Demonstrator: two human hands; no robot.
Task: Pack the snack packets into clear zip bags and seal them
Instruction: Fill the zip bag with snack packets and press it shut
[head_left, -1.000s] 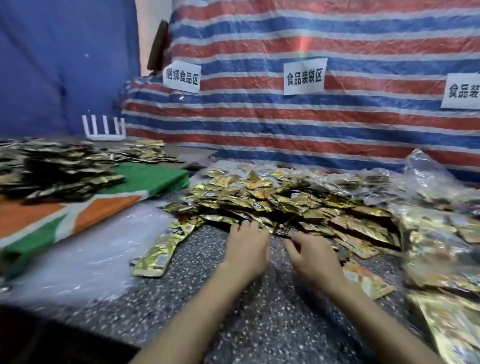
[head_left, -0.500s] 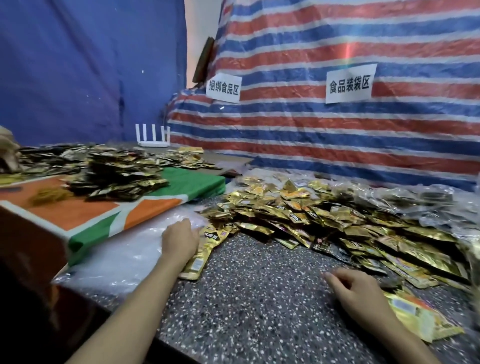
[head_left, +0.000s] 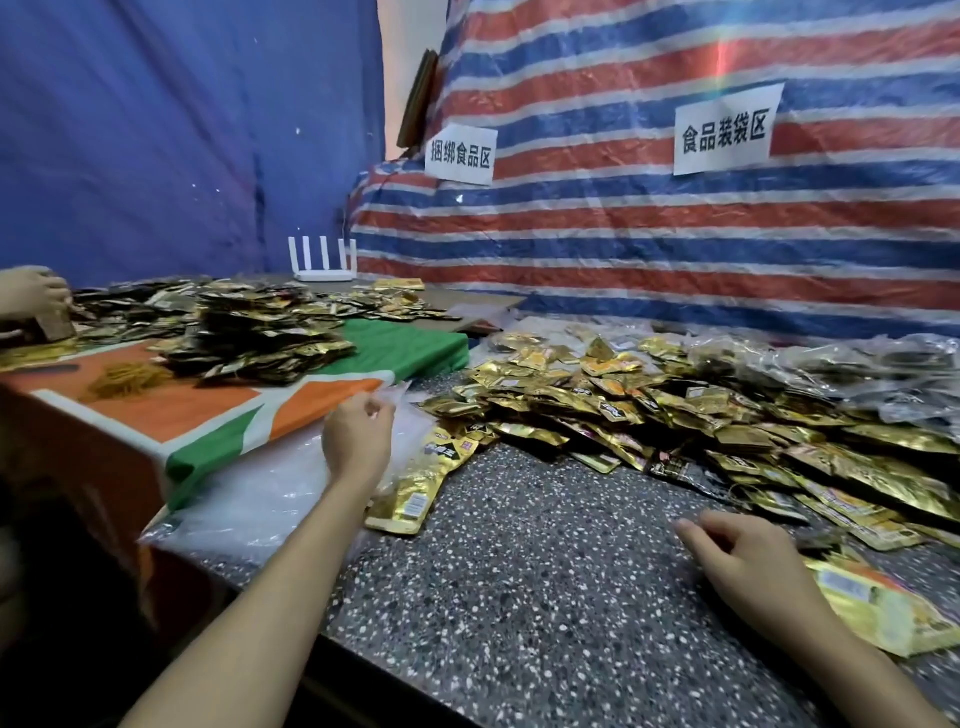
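Left hand (head_left: 357, 441) pinches one crinkly clear zip bag (head_left: 405, 421); right hand (head_left: 748, 564) rests slack, empty, on speckled bench (head_left: 519, 571) beside heaped gold foil packets (head_left: 675, 410).

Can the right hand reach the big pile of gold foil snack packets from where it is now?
Probably yes. The right hand rests on the speckled grey table, seemingly empty, and the pile of gold foil snack packets lies just beyond it, with only bare tabletop between.

counter (head_left: 519, 571): dark speckled stone | centre to right: loose heap of gold snack packets (head_left: 675, 415) | left edge: clear zip bags (head_left: 249, 493), lying flat | just beside them: long gold packet (head_left: 421, 483) | far right: filled clear bags (head_left: 857, 374)
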